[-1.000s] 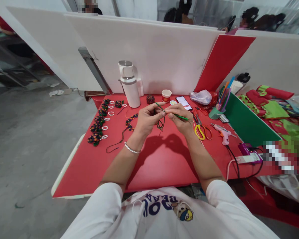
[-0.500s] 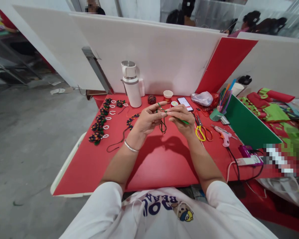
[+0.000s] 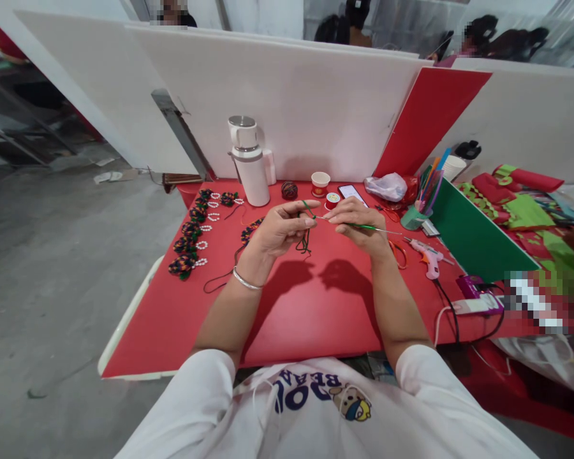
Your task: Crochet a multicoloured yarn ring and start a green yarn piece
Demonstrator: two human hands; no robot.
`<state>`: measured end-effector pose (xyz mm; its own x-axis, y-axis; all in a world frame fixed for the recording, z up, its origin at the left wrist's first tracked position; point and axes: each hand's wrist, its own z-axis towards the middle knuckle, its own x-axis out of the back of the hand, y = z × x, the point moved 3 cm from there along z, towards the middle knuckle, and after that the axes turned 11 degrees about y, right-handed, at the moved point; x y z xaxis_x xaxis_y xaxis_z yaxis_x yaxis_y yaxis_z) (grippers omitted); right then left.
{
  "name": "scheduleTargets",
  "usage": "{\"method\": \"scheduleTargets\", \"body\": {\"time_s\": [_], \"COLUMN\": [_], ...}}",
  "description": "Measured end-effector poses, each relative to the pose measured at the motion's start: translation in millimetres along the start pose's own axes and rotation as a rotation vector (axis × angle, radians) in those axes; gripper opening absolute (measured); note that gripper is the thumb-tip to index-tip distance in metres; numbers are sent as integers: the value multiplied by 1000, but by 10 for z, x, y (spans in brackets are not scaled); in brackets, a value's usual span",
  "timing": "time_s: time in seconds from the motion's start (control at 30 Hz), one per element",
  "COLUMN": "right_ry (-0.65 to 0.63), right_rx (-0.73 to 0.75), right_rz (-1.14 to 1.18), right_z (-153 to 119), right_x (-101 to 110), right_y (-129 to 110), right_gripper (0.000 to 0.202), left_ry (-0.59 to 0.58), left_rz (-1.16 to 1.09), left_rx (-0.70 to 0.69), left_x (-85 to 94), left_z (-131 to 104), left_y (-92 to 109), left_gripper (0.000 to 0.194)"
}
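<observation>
My left hand pinches dark green yarn, which loops over a finger and dangles below in strands. Over the table's middle, my right hand grips a thin crochet hook with a green handle. The metal tip of the hook points left and reaches the yarn at my left fingertips. A string of multicoloured crochet lies partly hidden behind my left hand. Several dark crocheted pieces with white bead loops form a column on the table's left side.
On the red table stand a white thermos, a paper cup, a red thread spool and a yarn ball. To the right are a pink glue gun, a pen holder and a green divider.
My right hand has moved right, away from my left hand, and the hook's shaft now shows between them. The yellow-handled scissors are now hidden behind my right hand.
</observation>
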<state>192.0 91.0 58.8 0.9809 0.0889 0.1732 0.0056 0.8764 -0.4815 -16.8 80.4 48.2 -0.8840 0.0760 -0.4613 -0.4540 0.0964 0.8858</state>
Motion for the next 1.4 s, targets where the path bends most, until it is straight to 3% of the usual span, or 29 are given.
{"method": "scheduleTargets", "body": {"time_s": [0.17, 0.33, 0.5, 0.77, 0.93, 1.07, 1.2, 1.3, 1.4], "right_ry": [49, 182, 308, 265, 293, 368, 281, 182, 116], "right_rx": [-105, -232, -124, -93, 76, 166, 140, 115, 77], "right_rz": [173, 297, 76, -50, -440, -568, -340, -129, -70], "right_z": [-31, -119, -124, -79, -130, -215, -161, -63, 1], "right_x": [-8, -276, -394, -296, -382, -437, -356, -232, -128], "right_y": [58, 180, 105, 41, -65, -67, 6, 35, 37], "right_gripper": [12, 18, 13, 18, 14, 14, 20, 21, 19], "left_ry": [-43, 7, 90, 116, 217, 162, 53, 34, 30], "left_rz": [31, 18, 0, 3, -7, -85, -120, -103, -82], "left_rx": [4, -77, -181, -226, -385, -227, -26, -15, -34], "left_x": [-27, -111, -160, -136, -165, -203, -160, -88, -45], "left_z": [-22, -26, -23, -18, -32, -55, -50, -28, -11], "left_y": [9, -72, -118, -75, -94, -116, -70, -15, 9], "left_gripper": [44, 58, 67, 59, 58, 62, 61, 57, 53]}}
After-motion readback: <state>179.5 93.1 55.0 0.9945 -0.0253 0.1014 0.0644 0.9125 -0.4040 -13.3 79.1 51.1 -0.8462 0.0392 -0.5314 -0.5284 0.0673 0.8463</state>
